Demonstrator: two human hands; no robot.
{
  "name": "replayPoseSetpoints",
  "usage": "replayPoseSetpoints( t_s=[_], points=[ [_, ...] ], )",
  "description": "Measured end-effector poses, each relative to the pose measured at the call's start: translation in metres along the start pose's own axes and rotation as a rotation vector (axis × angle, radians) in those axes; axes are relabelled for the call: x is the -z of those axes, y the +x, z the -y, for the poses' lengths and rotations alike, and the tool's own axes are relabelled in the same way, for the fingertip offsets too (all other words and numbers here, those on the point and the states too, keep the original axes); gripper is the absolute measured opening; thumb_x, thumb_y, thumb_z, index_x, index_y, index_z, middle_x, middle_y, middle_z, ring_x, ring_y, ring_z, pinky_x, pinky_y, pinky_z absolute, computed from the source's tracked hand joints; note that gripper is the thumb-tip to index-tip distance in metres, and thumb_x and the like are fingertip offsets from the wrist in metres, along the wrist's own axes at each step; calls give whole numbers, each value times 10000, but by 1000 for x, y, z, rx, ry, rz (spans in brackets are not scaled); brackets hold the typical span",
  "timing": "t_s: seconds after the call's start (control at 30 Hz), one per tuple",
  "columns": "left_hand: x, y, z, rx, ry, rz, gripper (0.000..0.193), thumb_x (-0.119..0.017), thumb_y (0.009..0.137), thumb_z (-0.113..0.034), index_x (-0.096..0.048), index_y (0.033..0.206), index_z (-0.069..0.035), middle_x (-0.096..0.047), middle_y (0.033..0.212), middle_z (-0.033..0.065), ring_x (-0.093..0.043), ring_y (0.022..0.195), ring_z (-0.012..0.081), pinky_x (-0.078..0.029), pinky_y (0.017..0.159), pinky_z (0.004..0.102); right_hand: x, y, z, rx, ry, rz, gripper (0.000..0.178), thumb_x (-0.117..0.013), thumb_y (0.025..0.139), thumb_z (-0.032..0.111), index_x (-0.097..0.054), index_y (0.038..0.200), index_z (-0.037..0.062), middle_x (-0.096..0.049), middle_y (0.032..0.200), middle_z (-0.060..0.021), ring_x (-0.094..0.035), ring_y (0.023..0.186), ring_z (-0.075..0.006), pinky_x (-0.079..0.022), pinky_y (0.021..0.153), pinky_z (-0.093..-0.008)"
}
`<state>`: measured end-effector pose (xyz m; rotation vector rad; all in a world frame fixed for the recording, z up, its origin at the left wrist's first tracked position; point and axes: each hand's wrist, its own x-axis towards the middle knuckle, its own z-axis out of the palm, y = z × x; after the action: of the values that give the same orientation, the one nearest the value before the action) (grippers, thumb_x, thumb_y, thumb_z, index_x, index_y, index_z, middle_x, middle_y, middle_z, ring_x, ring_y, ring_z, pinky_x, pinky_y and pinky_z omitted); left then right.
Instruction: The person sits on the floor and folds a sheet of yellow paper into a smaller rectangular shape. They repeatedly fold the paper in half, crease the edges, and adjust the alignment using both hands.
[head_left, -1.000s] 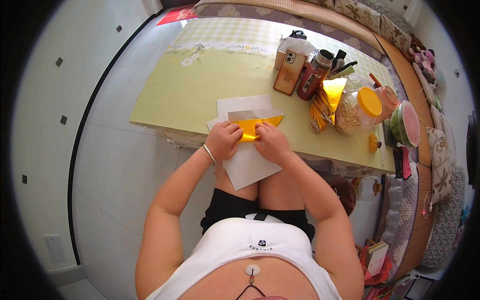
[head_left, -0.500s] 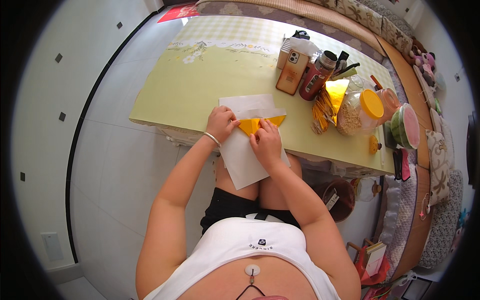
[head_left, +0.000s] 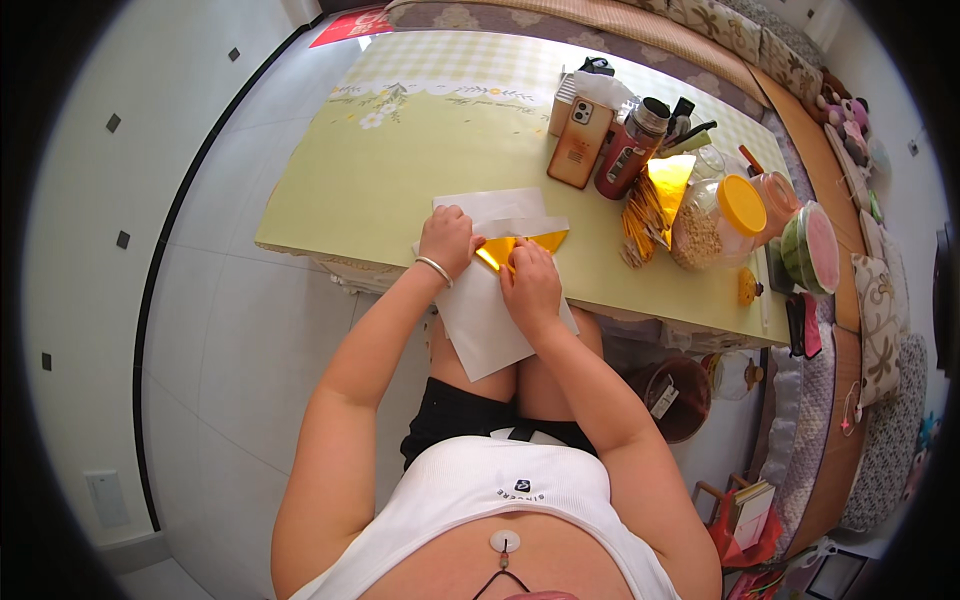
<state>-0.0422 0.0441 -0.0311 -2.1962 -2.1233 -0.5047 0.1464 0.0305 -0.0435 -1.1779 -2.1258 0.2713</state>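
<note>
White paper (head_left: 487,330) overhangs the desk's (head_left: 350,200) edge; on it, the right hand (head_left: 533,285) and left hand (head_left: 448,243) bunch over gold foil (head_left: 549,241). Whether their fingers pinch, I can't tell. It looks light, slick, crease-prone: best held by its ends.

From here I get dark lettering on a white ribbed top (head_left: 505,475). Fine script on a green floral tablecloth (head_left: 370,190), pale characters on a flat red mat (head_left: 345,28).

Head-worn fisheye, wide view, facing downward
</note>
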Motion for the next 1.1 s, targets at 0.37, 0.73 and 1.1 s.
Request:
replayPoseSetpoints(
  t_s=[0.37, 0.73, 1.1],
  points=[
    [6, -21, -10, -355, -128, -360, 136, -697, 769, -155, -644, 819, -40, -620, 900, 89, -595, 878, 290, -487, 780, 409, -8, 0, 1, 126, -177, -27, 401, -586, 853, 145, -658, 1236, 48, -574, 1238, -185, -521, 1159, -377, -409, 1041, -510],
    [18, -15, -34, -69, -89, -50, 141, -767, 774, -190, -671, 820, -97, -611, 850, 26, -582, 921, 257, -458, 804, 439, 12, 9, -13, -35, -34, 61, 489, -560, 884, 82, -554, 1373, 79, -548, 1292, -151, -605, 1075, -333, -529, 872, -430],
    [23, 11, -49, -40, 9, 149, 539, -766, 739, -120, -594, 1247, -60, -615, 1190, 128, -448, 1312, 335, -274, 1146, 504, 24, 59, -54, 243, -285, 126, 568, -564, 863, 66, -503, 1427, 101, -572, 1334, -90, -522, 1275, -267, -171, 1200, -516]
  ],
)
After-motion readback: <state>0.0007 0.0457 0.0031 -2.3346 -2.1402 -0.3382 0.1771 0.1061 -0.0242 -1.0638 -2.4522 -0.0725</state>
